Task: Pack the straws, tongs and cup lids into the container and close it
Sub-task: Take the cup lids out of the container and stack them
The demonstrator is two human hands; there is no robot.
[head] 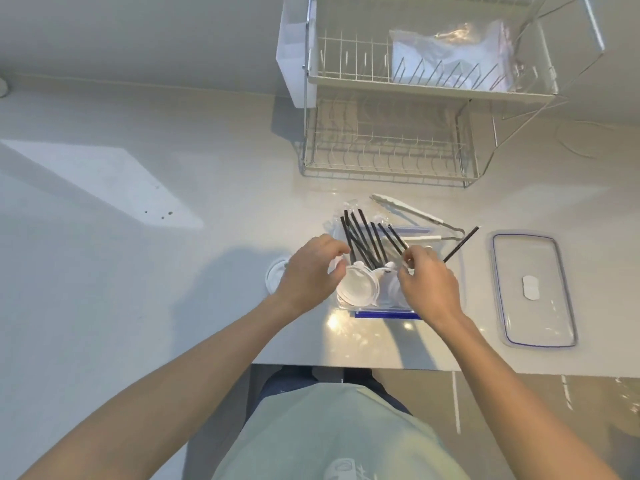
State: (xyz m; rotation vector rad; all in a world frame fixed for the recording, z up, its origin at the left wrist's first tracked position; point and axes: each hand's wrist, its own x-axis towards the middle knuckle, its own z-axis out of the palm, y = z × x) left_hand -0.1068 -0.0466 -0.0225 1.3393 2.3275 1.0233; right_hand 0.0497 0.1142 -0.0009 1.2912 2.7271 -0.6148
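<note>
Bench surface runs pale and wide toward its left side, bare but for a few dark specks. Its near edge crosses just below the clear container, which sits close to that edge. A two-tier wire dish rack stands along the far edge, and the container lid lies flat toward the right end, apart from the container.

Black straws lean fanned out of the container toward the far edge, and one more straw lies just right of it. White tongs rest between rack and container. Clear cup lids sit inside the container; another cup lid lies on the bench, partly behind the left wrist.

The left hand hovers at the container's left rim, fingers loosely curled, apparently holding nothing. The right hand is over the container's right part, fingertips pinched at the straws' lower ends.
</note>
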